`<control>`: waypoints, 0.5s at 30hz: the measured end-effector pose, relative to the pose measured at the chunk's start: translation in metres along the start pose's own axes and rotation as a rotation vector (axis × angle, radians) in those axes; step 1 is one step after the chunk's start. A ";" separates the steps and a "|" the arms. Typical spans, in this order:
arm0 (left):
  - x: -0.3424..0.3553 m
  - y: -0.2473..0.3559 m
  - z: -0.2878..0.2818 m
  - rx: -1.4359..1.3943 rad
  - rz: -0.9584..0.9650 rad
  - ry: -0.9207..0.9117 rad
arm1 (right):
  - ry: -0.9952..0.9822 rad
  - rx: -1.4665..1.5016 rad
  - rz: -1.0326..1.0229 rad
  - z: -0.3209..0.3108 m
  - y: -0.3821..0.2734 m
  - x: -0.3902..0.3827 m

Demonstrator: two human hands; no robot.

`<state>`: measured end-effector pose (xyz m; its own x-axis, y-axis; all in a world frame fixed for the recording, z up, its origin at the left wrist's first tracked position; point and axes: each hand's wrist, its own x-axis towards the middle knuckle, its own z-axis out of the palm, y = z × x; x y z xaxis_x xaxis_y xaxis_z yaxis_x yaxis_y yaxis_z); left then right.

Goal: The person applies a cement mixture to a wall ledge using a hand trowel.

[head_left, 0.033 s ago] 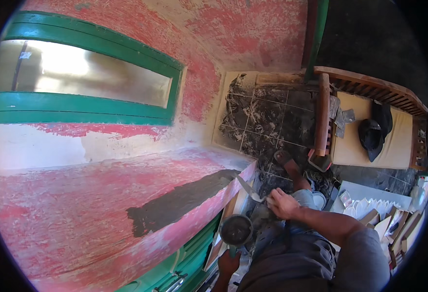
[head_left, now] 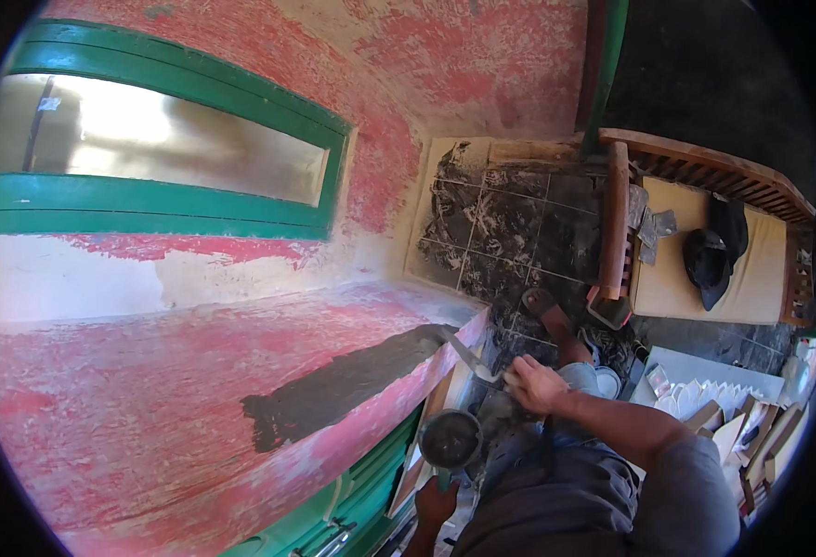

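My right hand (head_left: pixel 538 385) is closed round the handle of a trowel (head_left: pixel 468 355). The trowel's blade slants up and left over the ledge's edge, its tip at the far right end of a wet grey mortar patch (head_left: pixel 343 385). That patch runs along the front of a ledge (head_left: pixel 129 371) with worn pink paint. Below, my left hand (head_left: pixel 437 501) grips the green handle of a round dipper (head_left: pixel 451 465), held just off the ledge. Dark grey mortar (head_left: pixel 450 438) lies inside the dipper.
A green-framed window (head_left: pixel 176 209) sits above the ledge, and green woodwork (head_left: pixel 347 506) lies below it. Splattered dark floor tiles (head_left: pixel 501 223) stretch ahead. On the right stand a wooden bench (head_left: pixel 617 223) with a dark cap (head_left: pixel 708 265) on its cushion, and several boards (head_left: pixel 756 436).
The trowel's tip has shifted slightly left onto the mortar's end, and my right hand has moved a little left with it. The dipper stays in place.
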<state>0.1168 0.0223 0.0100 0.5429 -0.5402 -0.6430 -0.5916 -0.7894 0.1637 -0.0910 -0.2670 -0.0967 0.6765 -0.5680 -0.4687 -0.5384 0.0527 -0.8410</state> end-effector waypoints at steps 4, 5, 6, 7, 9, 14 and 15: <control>-0.001 0.004 0.001 0.005 -0.044 -0.057 | 0.020 0.022 -0.059 -0.012 -0.012 0.045; -0.002 0.005 0.001 0.008 -0.024 -0.033 | -0.013 -0.020 -0.094 -0.017 -0.011 0.054; -0.003 0.005 0.000 0.015 -0.008 -0.040 | -0.072 -0.077 -0.100 -0.020 -0.010 0.060; -0.004 0.006 0.000 0.034 -0.014 -0.069 | -0.049 -0.060 -0.131 -0.024 -0.009 0.062; -0.007 0.009 0.000 0.022 -0.013 -0.058 | -0.195 -0.128 -0.235 -0.033 -0.006 0.060; -0.009 0.016 0.001 0.004 -0.056 -0.070 | -0.195 -0.102 -0.253 -0.042 -0.010 0.011; -0.008 0.017 0.000 0.010 -0.034 -0.060 | -0.230 -0.103 -0.216 -0.044 -0.010 0.003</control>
<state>0.1019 0.0133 0.0181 0.5264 -0.4941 -0.6919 -0.5791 -0.8042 0.1337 -0.1057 -0.3051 -0.0780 0.8699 -0.3558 -0.3415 -0.4105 -0.1386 -0.9012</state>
